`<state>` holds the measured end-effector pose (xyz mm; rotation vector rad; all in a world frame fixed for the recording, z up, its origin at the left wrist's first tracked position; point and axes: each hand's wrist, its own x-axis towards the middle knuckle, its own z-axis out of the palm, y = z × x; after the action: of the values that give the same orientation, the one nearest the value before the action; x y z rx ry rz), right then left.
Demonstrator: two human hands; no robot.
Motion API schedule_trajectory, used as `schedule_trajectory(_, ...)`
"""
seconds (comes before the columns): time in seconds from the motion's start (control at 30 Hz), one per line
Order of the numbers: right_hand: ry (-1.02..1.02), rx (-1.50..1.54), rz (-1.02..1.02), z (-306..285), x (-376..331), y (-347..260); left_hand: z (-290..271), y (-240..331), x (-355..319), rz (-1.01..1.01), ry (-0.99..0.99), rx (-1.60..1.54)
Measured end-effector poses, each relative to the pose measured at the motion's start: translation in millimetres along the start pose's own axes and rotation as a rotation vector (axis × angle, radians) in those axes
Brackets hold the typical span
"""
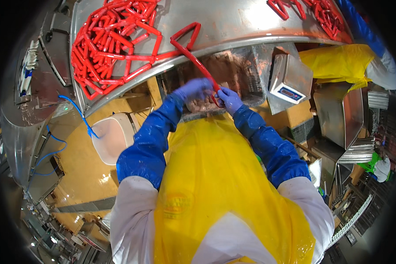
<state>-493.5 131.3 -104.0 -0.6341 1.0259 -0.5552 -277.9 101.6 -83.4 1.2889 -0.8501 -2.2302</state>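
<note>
A string of red sausage links [193,60] runs from the steel table down over its near edge to my hands. My gloved right hand [230,99] is closed around the loose end of this string, where a thin, slack red piece of casing hangs. Just to its left, my gloved left hand [195,89] is beside the string, its fingers smeared by motion. Both hands are above a dark-walled tub [202,116] smeared with pinkish-brown residue. Up on the table at the left lies a large tangled heap of red sausage links [108,48], joined to the string.
The steel table [224,20] curves across the far side. A white-and-grey box [290,77] stands right of the tub. A co-worker in a yellow apron [336,64] is at the far right, near another sausage heap [328,20]. A white bin [112,138] and blue hose [78,113] are left.
</note>
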Motion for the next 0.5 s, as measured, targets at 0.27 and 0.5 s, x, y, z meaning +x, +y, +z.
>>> schedule_trajectory(0.27,0.266,-0.095,0.173,5,-42,-14,-30,43,5,0.238,0.104,-0.816)
schedule_trajectory(0.5,0.287,-0.776,-0.397,-2,-45,-51,-7,-5,-20,0.234,0.471,-0.331)
